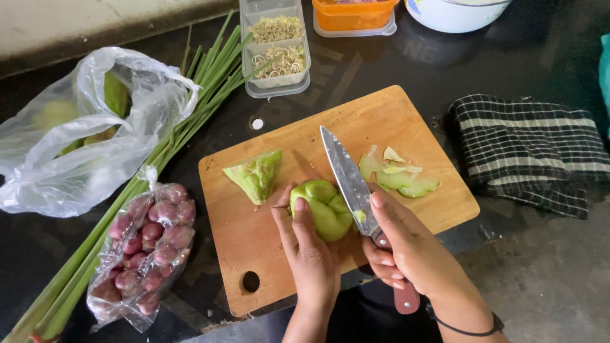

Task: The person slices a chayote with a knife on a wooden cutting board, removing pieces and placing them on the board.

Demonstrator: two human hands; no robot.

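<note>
Our left hand point(309, 244) curls its fingers around a pale green, lumpy chayote half point(324, 206) on the light wooden cutting board point(254, 254), while our right hand point(406, 248) grips the red-handled steel knife point(353, 188), blade against the fruit. Green peelings point(399, 176) lie just beyond; another cut piece point(256, 174) sits nearby.

Both hands point(311, 248) point(406, 251) clenched — fingers curled.

dark worktop point(381, 70); pale wall point(76, 19) behind | grey concrete floor point(546, 279); even light
</note>
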